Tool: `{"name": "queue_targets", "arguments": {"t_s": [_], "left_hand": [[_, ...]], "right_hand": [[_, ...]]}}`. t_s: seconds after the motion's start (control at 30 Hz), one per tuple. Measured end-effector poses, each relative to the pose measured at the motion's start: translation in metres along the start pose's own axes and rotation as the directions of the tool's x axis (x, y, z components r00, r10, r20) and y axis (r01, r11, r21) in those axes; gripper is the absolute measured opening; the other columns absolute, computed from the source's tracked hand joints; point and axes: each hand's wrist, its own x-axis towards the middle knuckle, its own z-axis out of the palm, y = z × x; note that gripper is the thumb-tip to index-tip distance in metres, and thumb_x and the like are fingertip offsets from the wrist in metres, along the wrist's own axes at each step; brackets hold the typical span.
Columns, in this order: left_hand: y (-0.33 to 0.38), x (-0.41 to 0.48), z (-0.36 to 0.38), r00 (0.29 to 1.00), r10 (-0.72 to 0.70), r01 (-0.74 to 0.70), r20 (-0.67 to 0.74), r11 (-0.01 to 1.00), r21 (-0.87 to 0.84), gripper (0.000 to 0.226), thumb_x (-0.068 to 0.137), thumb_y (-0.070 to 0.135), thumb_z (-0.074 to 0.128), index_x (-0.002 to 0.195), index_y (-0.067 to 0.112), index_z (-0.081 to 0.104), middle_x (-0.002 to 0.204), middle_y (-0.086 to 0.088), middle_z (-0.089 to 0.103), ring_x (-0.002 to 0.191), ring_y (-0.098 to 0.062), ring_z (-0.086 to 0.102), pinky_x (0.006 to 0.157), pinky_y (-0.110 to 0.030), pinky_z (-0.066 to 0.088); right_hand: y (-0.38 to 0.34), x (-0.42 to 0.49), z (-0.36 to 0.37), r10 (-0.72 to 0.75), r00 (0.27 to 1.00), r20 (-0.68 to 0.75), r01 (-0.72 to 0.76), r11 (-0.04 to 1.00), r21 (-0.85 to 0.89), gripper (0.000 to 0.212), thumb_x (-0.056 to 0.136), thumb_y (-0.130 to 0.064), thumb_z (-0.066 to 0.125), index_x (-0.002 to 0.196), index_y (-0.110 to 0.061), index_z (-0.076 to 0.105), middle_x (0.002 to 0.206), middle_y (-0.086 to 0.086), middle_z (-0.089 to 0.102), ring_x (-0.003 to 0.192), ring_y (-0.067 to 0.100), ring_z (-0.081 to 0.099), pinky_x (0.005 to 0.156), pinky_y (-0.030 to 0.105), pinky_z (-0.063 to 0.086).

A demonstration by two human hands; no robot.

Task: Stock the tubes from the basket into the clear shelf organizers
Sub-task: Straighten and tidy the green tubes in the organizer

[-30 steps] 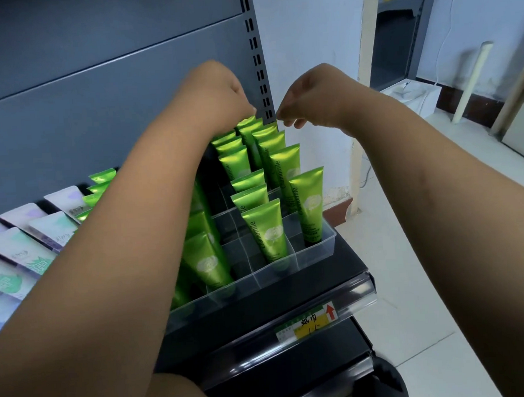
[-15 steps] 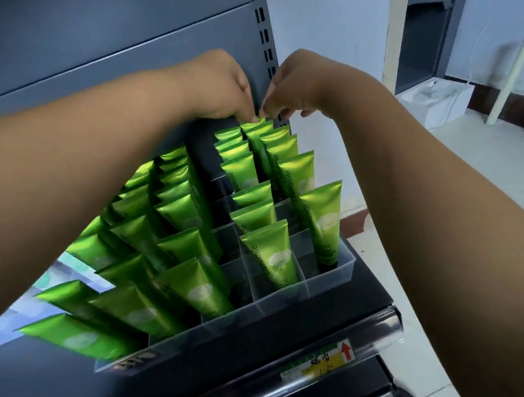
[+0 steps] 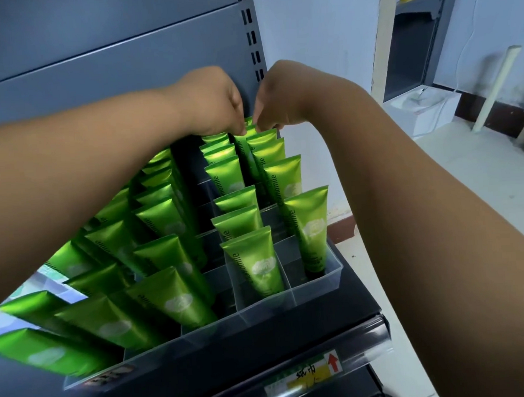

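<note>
Several green tubes [image 3: 258, 260] stand cap-down in a clear divided organizer [image 3: 315, 290] on a dark shelf. Both arms reach over them to the back row. My left hand [image 3: 215, 103] and my right hand [image 3: 276, 96] meet there, fingertips pinched on the crimped top of a rear green tube [image 3: 252, 131] in the right-hand columns. The fingers hide most of that tube's top edge. A second organizer on the left holds more green tubes [image 3: 168, 296] that lean forward. The basket is out of view.
A grey back panel [image 3: 107, 54] with a slotted upright [image 3: 252, 39] rises just behind my hands. A price label with a red arrow [image 3: 314, 373] sits on the shelf's front rail. To the right is pale floor, with a white box [image 3: 424, 108] by the wall.
The view has swung left and closer, baring the left organizer's tubes. My two hands have drawn together and come down onto the top of the rear tube.
</note>
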Motion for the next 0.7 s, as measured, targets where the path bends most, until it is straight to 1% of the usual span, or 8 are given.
{"name": "queue_targets", "arguments": {"t_s": [0.1,0.2,0.27,0.33,0.4,0.47,0.6,0.7], "left_hand": [[0.001,0.001,0.003,1.000,0.000,0.000,-0.016,1.000,-0.019,0.016,0.080,0.026,0.084,0.093,0.017,0.080,0.093,-0.007,0.075,0.094,-0.026,0.068,0.084,-0.032,0.052],[0.002,0.000,0.004,0.999,0.005,-0.006,-0.037,0.999,-0.034,0.015,0.081,0.025,0.083,0.095,0.018,0.081,0.095,-0.007,0.075,0.094,-0.025,0.068,0.084,-0.032,0.051],[0.001,-0.001,0.003,0.999,0.022,-0.023,-0.045,0.999,-0.028,0.014,0.082,0.024,0.082,0.095,0.018,0.081,0.095,-0.005,0.075,0.095,-0.024,0.067,0.085,-0.032,0.050],[0.001,-0.002,0.004,0.998,0.035,-0.035,-0.042,0.999,-0.017,0.013,0.083,0.025,0.082,0.094,0.019,0.081,0.094,-0.003,0.075,0.095,-0.023,0.067,0.082,-0.030,0.048],[0.001,-0.003,0.005,0.999,0.028,-0.029,-0.042,0.999,-0.037,0.012,0.084,0.025,0.081,0.094,0.019,0.081,0.093,-0.003,0.074,0.093,-0.021,0.065,0.079,-0.028,0.044],[0.000,-0.004,0.007,0.998,0.028,-0.032,-0.051,0.997,-0.069,0.013,0.084,0.024,0.080,0.095,0.018,0.081,0.094,-0.004,0.074,0.092,-0.020,0.065,0.079,-0.027,0.045],[0.002,-0.004,0.009,0.998,0.041,-0.046,-0.054,0.994,-0.096,0.014,0.085,0.025,0.080,0.097,0.017,0.081,0.098,-0.003,0.075,0.096,-0.021,0.067,0.084,-0.028,0.049],[0.001,-0.002,0.006,0.999,0.021,-0.027,-0.047,0.991,-0.132,0.017,0.085,0.030,0.081,0.094,0.016,0.080,0.097,-0.005,0.075,0.096,-0.022,0.067,0.087,-0.031,0.053]], "right_hand": [[-0.001,-0.004,-0.002,-0.031,0.998,-0.058,0.030,0.999,-0.015,0.012,0.077,-0.026,0.080,0.088,-0.021,0.078,0.084,0.000,0.072,0.087,0.022,0.070,0.078,0.033,0.056],[-0.002,-0.006,-0.005,-0.044,0.995,-0.094,0.040,0.998,-0.044,0.016,0.075,-0.022,0.080,0.091,-0.019,0.080,0.092,0.004,0.075,0.089,0.024,0.071,0.086,0.040,0.059],[-0.002,-0.009,-0.005,-0.048,0.993,-0.110,0.044,0.998,-0.038,0.017,0.076,-0.020,0.079,0.093,-0.016,0.080,0.092,0.007,0.075,0.090,0.026,0.071,0.087,0.041,0.059],[-0.002,-0.011,-0.003,-0.040,0.994,-0.099,0.038,0.999,-0.023,0.017,0.077,-0.019,0.078,0.094,-0.014,0.079,0.090,0.007,0.074,0.089,0.025,0.071,0.086,0.040,0.059],[-0.002,-0.012,-0.002,-0.028,0.995,-0.099,0.028,1.000,0.000,0.016,0.077,-0.018,0.077,0.093,-0.015,0.079,0.088,0.006,0.074,0.088,0.024,0.071,0.085,0.039,0.060],[-0.001,-0.012,-0.003,-0.016,0.994,-0.105,0.016,1.000,-0.002,0.016,0.078,-0.019,0.078,0.093,-0.015,0.078,0.086,0.007,0.073,0.087,0.024,0.071,0.083,0.037,0.059],[0.000,-0.011,-0.005,-0.002,0.997,-0.073,-0.004,0.997,-0.071,0.015,0.080,-0.022,0.076,0.090,-0.011,0.076,0.080,0.007,0.069,0.084,0.026,0.069,0.069,0.030,0.052],[0.000,-0.013,-0.007,-0.002,0.997,-0.073,-0.002,0.999,-0.048,0.017,0.079,-0.021,0.075,0.092,-0.010,0.076,0.088,0.011,0.072,0.088,0.027,0.070,0.072,0.033,0.053]]}}
